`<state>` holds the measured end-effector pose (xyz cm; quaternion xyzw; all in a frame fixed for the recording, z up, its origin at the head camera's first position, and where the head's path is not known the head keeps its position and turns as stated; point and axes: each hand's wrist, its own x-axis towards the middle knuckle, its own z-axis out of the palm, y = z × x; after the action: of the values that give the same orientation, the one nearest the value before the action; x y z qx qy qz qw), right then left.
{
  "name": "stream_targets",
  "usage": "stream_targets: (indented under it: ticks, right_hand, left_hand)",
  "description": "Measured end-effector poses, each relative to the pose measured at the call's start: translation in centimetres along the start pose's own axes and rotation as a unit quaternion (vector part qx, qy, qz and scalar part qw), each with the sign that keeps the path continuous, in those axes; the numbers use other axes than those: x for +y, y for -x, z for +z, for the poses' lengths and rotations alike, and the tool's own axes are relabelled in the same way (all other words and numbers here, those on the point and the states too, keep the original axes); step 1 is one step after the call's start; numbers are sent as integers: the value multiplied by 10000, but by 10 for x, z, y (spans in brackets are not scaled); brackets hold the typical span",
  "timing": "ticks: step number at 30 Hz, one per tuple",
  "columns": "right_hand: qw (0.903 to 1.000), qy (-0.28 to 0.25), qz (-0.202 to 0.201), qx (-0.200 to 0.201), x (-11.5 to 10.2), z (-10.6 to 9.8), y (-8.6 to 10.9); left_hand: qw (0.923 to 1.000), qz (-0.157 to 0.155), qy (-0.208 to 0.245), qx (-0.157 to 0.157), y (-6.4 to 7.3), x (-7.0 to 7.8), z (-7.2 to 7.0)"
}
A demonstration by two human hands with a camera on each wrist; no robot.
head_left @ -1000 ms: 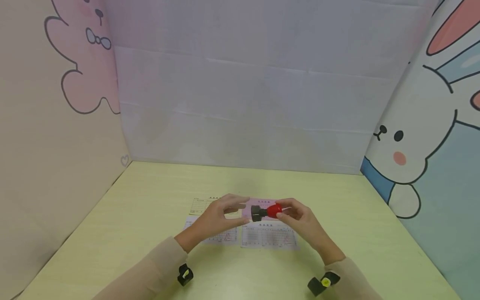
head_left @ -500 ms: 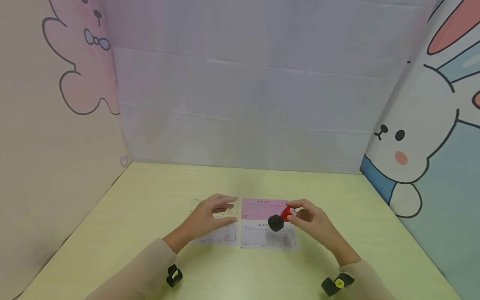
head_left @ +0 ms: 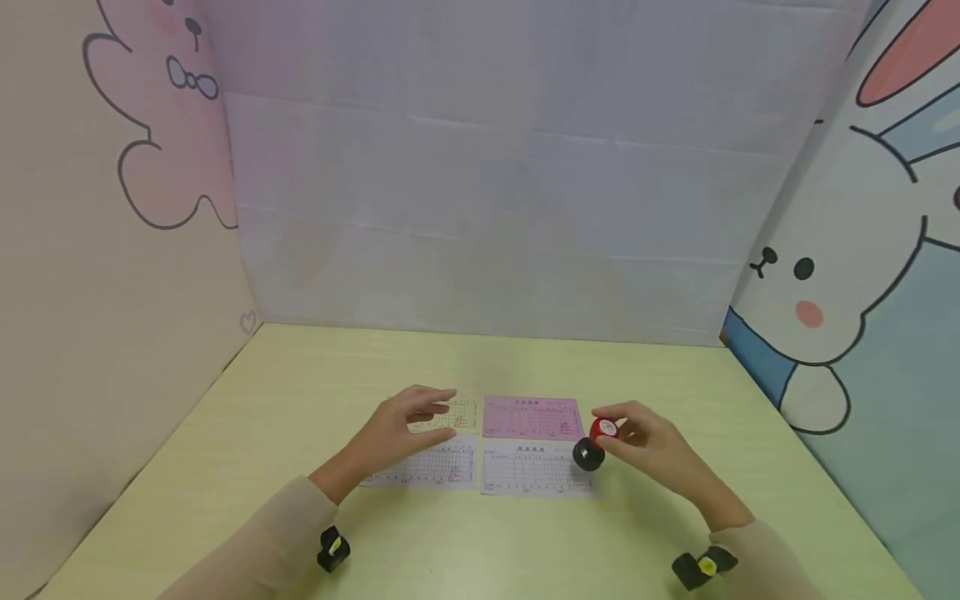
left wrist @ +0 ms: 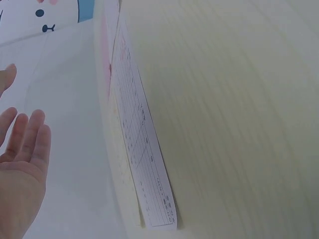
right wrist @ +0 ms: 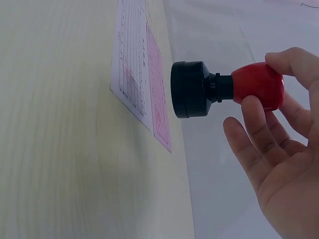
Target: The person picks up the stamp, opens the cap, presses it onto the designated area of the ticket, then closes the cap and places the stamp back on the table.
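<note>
My right hand (head_left: 645,433) pinches the red knob of a stamp (right wrist: 259,85) between thumb and fingers. The stamp's round black base (right wrist: 190,89) points down toward the papers in the head view and lies sideways in the right wrist view. My left hand (head_left: 393,427) is held over the left papers with fingers spread and nothing in its grasp. Below lie a pink form (head_left: 531,417), a white form (head_left: 536,468) at the front right, another white form (head_left: 431,465) at the front left, and a yellowish form (head_left: 461,413) behind it, partly covered by the left hand. Red marks show on the forms.
The forms lie in a two-by-two block on a pale yellow table (head_left: 480,542). A whitish back wall (head_left: 480,208) and side walls with cartoon animals enclose the table. Black bands with small devices (head_left: 705,567) sit on both wrists.
My right hand has moved right with the stamp, tilting its base down toward the front. My left hand has drawn back to the left, away from the stamp.
</note>
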<state>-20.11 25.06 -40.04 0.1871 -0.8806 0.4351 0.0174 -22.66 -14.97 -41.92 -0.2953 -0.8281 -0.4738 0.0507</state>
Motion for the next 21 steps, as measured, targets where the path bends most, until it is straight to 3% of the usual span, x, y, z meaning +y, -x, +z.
stream_targets:
  ticks: [21]
  right_hand:
    - [9979,522,378,20,12,-10,16]
  left_hand:
    - [9993,-282,-89,211,14,-13,-25]
